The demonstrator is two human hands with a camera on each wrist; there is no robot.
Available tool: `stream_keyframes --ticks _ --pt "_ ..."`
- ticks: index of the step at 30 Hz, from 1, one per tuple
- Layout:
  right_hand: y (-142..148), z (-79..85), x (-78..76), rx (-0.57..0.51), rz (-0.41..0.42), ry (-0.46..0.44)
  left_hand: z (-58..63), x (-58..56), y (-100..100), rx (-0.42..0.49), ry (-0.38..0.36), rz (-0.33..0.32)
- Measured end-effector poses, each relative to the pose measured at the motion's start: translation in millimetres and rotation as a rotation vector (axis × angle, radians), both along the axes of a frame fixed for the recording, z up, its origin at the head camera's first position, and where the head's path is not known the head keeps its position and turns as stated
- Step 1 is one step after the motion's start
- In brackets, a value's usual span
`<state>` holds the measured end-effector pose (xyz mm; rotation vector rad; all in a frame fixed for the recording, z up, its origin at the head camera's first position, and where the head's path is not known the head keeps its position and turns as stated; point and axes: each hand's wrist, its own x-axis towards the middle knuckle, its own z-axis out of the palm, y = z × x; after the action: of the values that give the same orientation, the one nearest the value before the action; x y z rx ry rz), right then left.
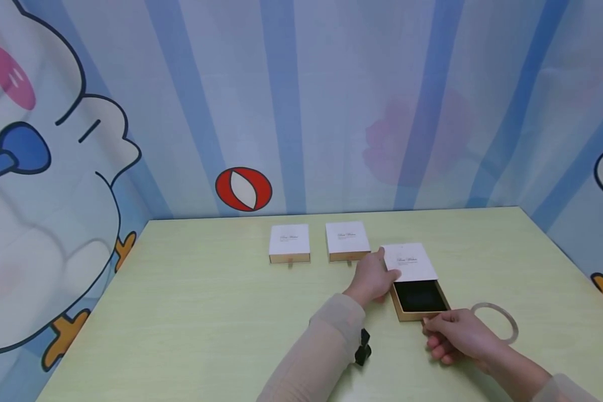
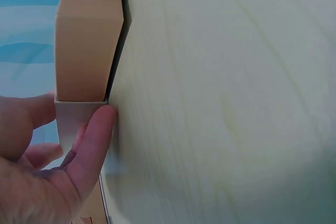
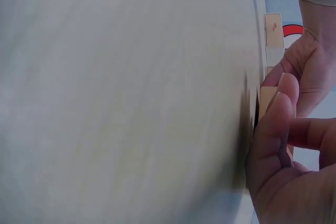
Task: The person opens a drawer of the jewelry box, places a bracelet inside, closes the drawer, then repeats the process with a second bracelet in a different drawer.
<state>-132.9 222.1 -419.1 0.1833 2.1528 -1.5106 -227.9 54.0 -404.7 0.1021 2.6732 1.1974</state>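
Observation:
A white drawer-style gift box (image 1: 410, 261) with printed lettering lies at the right of the table, its tan drawer (image 1: 422, 316) pulled partly out and showing a black lining. My left hand (image 1: 374, 276) grips the white sleeve at its left side; in the left wrist view, thumb and fingers (image 2: 94, 145) hold the sleeve's edge. At the drawer's front, my right hand (image 1: 459, 335) pinches the small pull tab, mostly covered by the fingertips. A pale bangle (image 1: 515, 324) lies on the table just beyond the right hand, partly hidden by it.
Two similar closed white boxes, one at the left (image 1: 289, 241) and one in the middle (image 1: 348, 239), stand toward the table's back edge. A cartoon-printed curtain (image 1: 331, 111) rises behind the pale table (image 1: 196, 312). A black bow sits at the left sleeve's cuff.

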Motion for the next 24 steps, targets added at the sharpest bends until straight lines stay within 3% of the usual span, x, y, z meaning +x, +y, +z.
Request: stream_keyframes --ticks 9,24 --pt "0.7 4.4 0.6 0.014 0.011 0.007 -2.0 -2.1 1.5 0.063 -0.041 0.022" --pt "1.2 8.5 0.2 0.081 -0.028 0.007 -2.1 -1.8 1.4 0.057 -0.035 0.010"
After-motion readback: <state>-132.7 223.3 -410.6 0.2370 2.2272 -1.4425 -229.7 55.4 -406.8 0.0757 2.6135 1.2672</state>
